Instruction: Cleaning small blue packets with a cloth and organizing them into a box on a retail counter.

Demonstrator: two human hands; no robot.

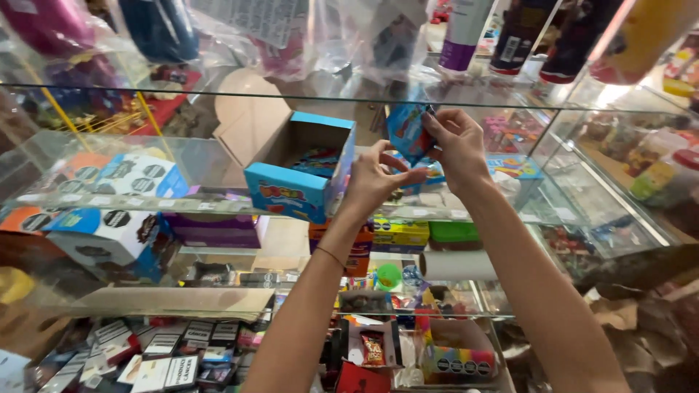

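Both my arms reach up to a glass shelf (218,200). My right hand (455,142) pinches a small blue candy packet (408,131) at its top corner, holding it above the shelf. My left hand (378,178) is just below and left of the packet, fingers curled, thumb and fingertips touching its lower edge. To the left stands an open blue cardboard box (298,178) with its brown flap raised; more small packets lie inside it.
Blue and white boxes (138,178) sit on the shelf's left. Below are yellow boxes (400,233), a green box (453,231), a paper roll (459,266), candy trays and several cigarette packs (175,356). Bottles (520,36) stand on the upper glass.
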